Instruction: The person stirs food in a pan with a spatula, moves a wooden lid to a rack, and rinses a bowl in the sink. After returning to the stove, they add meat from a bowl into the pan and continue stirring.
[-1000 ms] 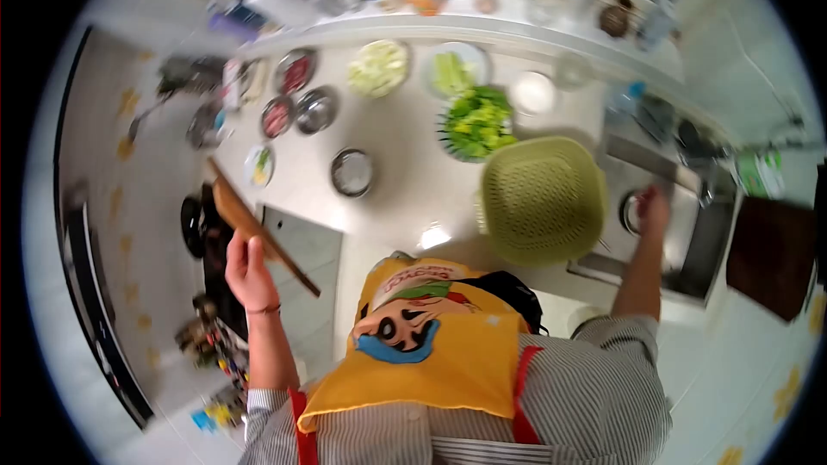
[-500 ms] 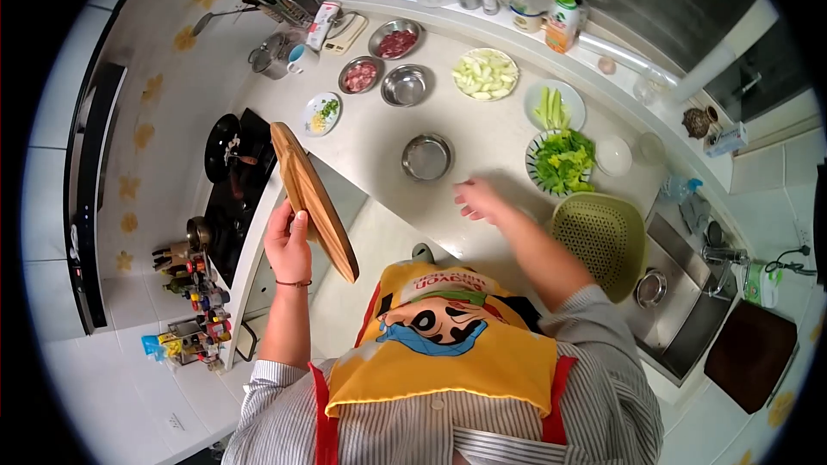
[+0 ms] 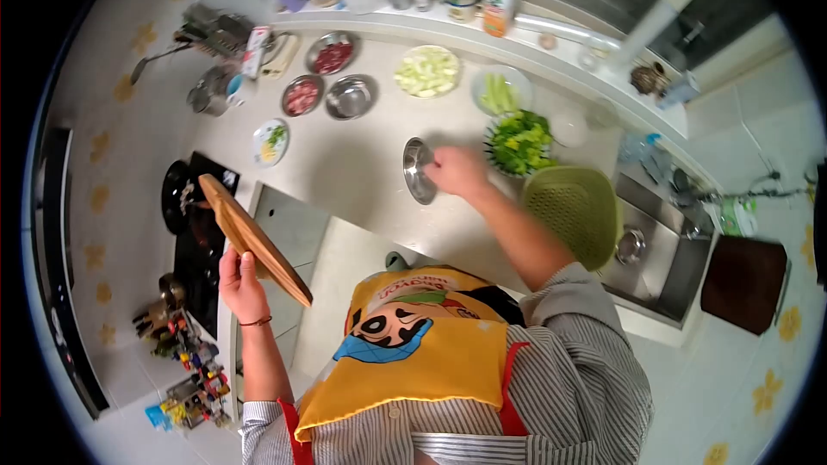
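Observation:
My left hand (image 3: 244,282) grips a wooden cutting board (image 3: 258,241) by its edge, tilted on its side near the stove. Over the counter, my right hand (image 3: 457,170) is closed on the rim of a small metal bowl (image 3: 417,174), which is tipped so that its inside faces left. The fingers are slightly blurred. Behind the bowl stand a plate of sliced pale vegetable (image 3: 428,71) and an empty-looking metal bowl (image 3: 351,97). Leafy greens (image 3: 522,142) fill a patterned bowl just right of my right hand.
Two metal bowls of raw meat (image 3: 332,58) and a small plate of chopped scallion and garlic (image 3: 271,143) are at the back left. To the right are a green colander (image 3: 573,215) and the sink (image 3: 659,275). A wok (image 3: 177,198) sits on the stove.
My right hand has reached the small metal bowl, taken hold of its rim and tipped it up. The cutting board stays in my left hand. The camera view has shifted.

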A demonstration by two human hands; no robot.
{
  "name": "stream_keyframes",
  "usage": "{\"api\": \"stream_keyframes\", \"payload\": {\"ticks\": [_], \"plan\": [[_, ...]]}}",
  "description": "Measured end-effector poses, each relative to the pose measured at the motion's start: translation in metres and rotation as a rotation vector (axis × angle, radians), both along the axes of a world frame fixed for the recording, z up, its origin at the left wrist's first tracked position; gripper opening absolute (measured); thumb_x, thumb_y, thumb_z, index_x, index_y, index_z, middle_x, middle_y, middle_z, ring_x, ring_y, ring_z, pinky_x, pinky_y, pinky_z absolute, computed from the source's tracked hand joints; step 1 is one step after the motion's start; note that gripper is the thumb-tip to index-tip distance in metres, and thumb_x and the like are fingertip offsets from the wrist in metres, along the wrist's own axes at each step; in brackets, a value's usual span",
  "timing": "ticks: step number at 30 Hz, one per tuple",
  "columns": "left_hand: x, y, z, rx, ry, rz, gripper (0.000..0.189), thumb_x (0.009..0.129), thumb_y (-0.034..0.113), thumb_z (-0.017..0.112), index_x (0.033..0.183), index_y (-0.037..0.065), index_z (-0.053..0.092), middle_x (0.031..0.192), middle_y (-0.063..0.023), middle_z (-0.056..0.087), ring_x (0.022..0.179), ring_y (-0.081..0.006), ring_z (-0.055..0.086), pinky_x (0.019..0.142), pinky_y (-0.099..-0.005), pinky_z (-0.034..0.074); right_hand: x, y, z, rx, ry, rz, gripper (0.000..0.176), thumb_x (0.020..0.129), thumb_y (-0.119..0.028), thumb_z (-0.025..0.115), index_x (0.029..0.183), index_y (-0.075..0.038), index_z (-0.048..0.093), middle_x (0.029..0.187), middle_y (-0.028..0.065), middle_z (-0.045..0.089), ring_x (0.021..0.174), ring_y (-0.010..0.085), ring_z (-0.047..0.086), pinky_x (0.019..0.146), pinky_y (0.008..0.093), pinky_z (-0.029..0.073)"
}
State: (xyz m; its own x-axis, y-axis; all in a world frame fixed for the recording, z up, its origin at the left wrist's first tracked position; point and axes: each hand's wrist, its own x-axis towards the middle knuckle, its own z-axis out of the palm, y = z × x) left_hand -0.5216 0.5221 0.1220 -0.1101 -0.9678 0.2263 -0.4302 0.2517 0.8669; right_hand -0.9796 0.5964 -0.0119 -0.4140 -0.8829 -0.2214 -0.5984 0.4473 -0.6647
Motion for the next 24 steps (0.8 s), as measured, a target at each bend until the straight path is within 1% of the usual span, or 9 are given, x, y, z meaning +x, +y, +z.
{"api": "stream_keyframes", "payload": {"ticks": [1,3,6,7,9,12,17,22,24], "plan": [[-0.008,-0.001,-0.003,0.037,0.082,-0.024,0.033,0.105,0.006,0.064,0.137,-0.005,0.065,0.126,-0.0045,0.067,0.113,-0.013,0.062,0.102,-0.0287,0.048,-0.026,0.028,0.029,0.051,0.097,0.084,0.031,0.088,-0.035,0.069,0.098,-0.006,0.077,0.095,0.0199,0.075,0.09,0.0347,0.075,0.081,0.0485,0.058],[-0.028,-0.002,-0.004,0.041,0.083,-0.067,0.035,0.106,0.007,0.064,0.138,-0.005,0.064,0.129,-0.005,0.066,0.115,-0.0136,0.062,0.104,-0.0294,0.048,-0.095,0.104,0.064,-0.007,-0.107,0.025,0.027,0.085,-0.03,0.072,0.091,-0.004,0.076,0.083,0.0174,0.073,0.076,0.029,0.073,0.071,0.043,0.057],[-0.064,-0.002,-0.004,0.046,0.079,-0.117,0.035,0.106,0.007,0.064,0.139,-0.005,0.063,0.132,-0.0058,0.065,0.117,-0.0145,0.062,0.104,-0.0297,0.048,-0.218,0.248,0.029,-0.086,-0.143,-0.371,0.023,0.086,-0.023,0.07,0.083,0.0,0.068,0.071,0.0096,0.064,0.06,0.019,0.061,0.059,0.0368,0.048],[-0.081,0.0,-0.003,0.039,0.072,-0.127,0.036,0.106,0.007,0.064,0.14,-0.005,0.063,0.132,-0.0059,0.065,0.117,-0.0146,0.062,0.105,-0.0297,0.048,-0.227,0.29,0.057,-0.245,-0.357,-0.619,0.022,0.088,-0.023,0.069,0.079,-0.003,0.065,0.067,0.0038,0.06,0.058,0.015,0.058,0.054,0.0332,0.046],[-0.109,0.0,-0.005,0.06,0.075,-0.153,0.036,0.107,0.008,0.063,0.14,-0.005,0.063,0.131,-0.006,0.066,0.116,-0.0141,0.062,0.105,-0.0295,0.047,-0.257,0.378,0.046,-0.51,-0.498,-0.917,0.019,0.089,-0.017,0.065,0.073,-0.007,0.062,0.064,0.0005,0.055,0.054,0.0126,0.055,0.05,0.0287,0.041],[-0.147,0.0,-0.005,0.079,0.075,-0.225,0.035,0.107,0.008,0.063,0.139,-0.005,0.063,0.127,-0.0051,0.068,0.116,-0.0136,0.062,0.105,-0.0283,0.046,-0.276,0.485,-0.011,-0.557,-0.502,-1.298,0.02,0.09,-0.021,0.066,0.076,-0.007,0.063,0.065,0.0021,0.055,0.052,0.0148,0.055,0.047,0.0295,0.041],[-0.198,0.016,0.004,0.092,0.073,-0.322,0.034,0.107,0.008,0.063,0.139,-0.005,0.064,0.123,-0.0035,0.068,0.113,-0.0124,0.061,0.104,-0.0281,0.046,-0.249,0.537,-0.144,-0.423,-0.508,-1.823,0.021,0.092,-0.023,0.069,0.082,-0.005,0.064,0.066,0.0054,0.057,0.052,0.0172,0.057,0.043,0.0323,0.041],[-0.202,0.026,0.008,0.082,0.012,-0.358,0.034,0.107,0.006,0.062,0.139,-0.004,0.064,0.126,-0.0033,0.067,0.114,-0.0119,0.061,0.104,-0.0276,0.046,-0.223,0.509,-0.216,-0.125,-0.85,-1.881,0.021,0.094,-0.024,0.069,0.09,-0.004,0.063,0.076,0.009,0.063,0.055,0.0197,0.06,0.046,0.0332,0.048],[-0.2,0.033,0.012,0.089,0.012,-0.326,0.034,0.107,0.006,0.063,0.139,-0.004,0.063,0.127,-0.0028,0.066,0.114,-0.0119,0.062,0.103,-0.0274,0.047,-0.221,0.506,-0.255,-0.185,-0.962,-1.846,0.02,0.094,-0.024,0.069,0.092,-0.004,0.064,0.076,0.0088,0.063,0.057,0.0203,0.061,0.048,0.0342,0.05]]}}
